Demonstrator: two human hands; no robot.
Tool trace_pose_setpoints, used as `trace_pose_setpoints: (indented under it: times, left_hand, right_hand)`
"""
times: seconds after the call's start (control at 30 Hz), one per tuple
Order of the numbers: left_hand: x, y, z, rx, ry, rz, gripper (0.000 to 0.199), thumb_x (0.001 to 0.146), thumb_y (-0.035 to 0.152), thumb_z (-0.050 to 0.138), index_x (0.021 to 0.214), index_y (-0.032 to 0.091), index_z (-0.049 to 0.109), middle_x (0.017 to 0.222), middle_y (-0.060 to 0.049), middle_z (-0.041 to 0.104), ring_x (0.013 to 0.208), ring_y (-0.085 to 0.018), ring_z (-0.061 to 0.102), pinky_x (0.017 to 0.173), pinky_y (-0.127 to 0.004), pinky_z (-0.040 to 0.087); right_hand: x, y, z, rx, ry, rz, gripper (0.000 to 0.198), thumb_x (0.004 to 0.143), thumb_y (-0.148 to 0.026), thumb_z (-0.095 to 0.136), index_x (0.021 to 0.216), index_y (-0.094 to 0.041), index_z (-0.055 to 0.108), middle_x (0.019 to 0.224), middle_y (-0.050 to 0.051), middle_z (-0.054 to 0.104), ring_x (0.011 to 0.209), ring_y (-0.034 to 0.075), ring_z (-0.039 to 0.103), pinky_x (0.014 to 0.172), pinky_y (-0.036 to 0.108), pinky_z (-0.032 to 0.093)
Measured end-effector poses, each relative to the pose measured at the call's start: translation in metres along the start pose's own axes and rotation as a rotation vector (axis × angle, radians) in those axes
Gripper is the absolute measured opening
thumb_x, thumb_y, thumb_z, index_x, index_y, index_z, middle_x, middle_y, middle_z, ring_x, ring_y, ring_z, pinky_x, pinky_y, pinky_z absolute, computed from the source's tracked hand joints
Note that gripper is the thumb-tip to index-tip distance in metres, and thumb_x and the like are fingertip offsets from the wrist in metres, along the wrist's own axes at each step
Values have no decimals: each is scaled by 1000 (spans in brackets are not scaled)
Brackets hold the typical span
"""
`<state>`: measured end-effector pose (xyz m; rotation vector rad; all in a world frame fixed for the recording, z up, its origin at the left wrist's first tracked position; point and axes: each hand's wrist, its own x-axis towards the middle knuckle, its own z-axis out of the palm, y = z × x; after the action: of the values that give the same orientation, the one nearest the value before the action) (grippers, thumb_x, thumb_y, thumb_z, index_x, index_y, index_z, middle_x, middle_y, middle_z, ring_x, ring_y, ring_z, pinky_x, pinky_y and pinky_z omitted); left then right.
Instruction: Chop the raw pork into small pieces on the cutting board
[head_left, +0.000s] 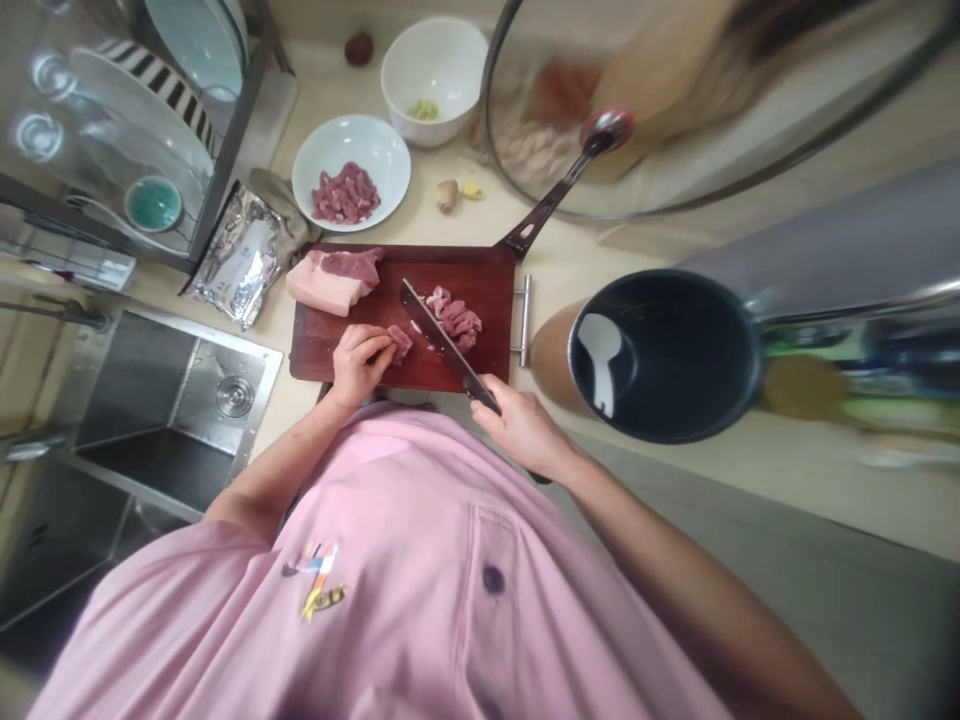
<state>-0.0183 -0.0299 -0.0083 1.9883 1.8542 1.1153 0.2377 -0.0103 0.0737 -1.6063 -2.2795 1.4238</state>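
My right hand (517, 418) is wrapped round the handle of a knife (448, 345), whose dark blade slants across the cutting board (330, 350). On the board's near side, my left hand (361, 362) has its fingers closed on a small piece of raw meat (400, 344), left of the blade. Cut meat pieces (457, 318) lie in a pile just right of the knife. At the board's far left corner rests a larger slab of meat (334, 280) with a pale fat layer.
Behind the board stand a plate (300, 180) of cut meat and a white bowl (472, 60) with chopped bits. A dark pot (667, 360) holding a white spoon stands right. A double sink (259, 410) and dish rack (202, 220) are left. A glass lid (491, 120) leans behind.
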Motion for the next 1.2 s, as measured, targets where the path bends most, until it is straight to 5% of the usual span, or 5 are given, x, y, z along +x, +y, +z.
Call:
trace_pose_setpoints:
  times: [0.27, 0.4, 0.73, 1.03, 1.2]
  left_hand:
    - [33, 12, 25, 20, -106, -75, 14, 85, 32, 63, 87, 19, 69, 91, -5, 65, 86, -16, 58, 80, -30, 48]
    - [27, 17, 16, -16, -74, -39, 17, 86, 31, 60, 97, 19, 66, 103, -7, 63, 94, -17, 58, 84, -31, 48]
    - [27, 11, 32, -9, -30, -85, 6, 82, 25, 65, 80, 19, 65, 85, -2, 62, 82, -15, 57, 78, -28, 47]
    - [19, 14, 32, 24, -6, -115, 4, 82, 24, 64, 81, 20, 64, 89, -3, 61, 86, -16, 55, 81, -31, 46]
    - [22, 14, 34, 23, 6, -118, 3, 80, 22, 66, 80, 20, 64, 87, -2, 63, 84, -17, 55, 80, -32, 45]
  right_hand:
    - [13, 0, -1, 0, 54, 30, 16, 84, -30, 44, 92, -21, 56, 65, 0, 58, 59, 16, 53, 59, 26, 38]
    - [5, -5, -5, 15, 76, -5, 20, 86, -31, 43, 97, -21, 57, 63, -1, 56, 56, 15, 51, 58, 26, 39]
    - [-1, -10, -1, -82, 104, 21, 40, 86, -30, 41, 120, -15, 56, 66, 2, 59, 57, 18, 54, 61, 28, 41]
    - [3, -5, 11, -171, 61, 52, 39, 86, -30, 41, 119, -16, 57, 66, 3, 62, 58, 19, 56, 59, 27, 40]
    - [-3, -12, 2, -9, 35, -15, 34, 87, -32, 42, 113, -18, 58, 65, 1, 60, 57, 17, 56, 58, 25, 40]
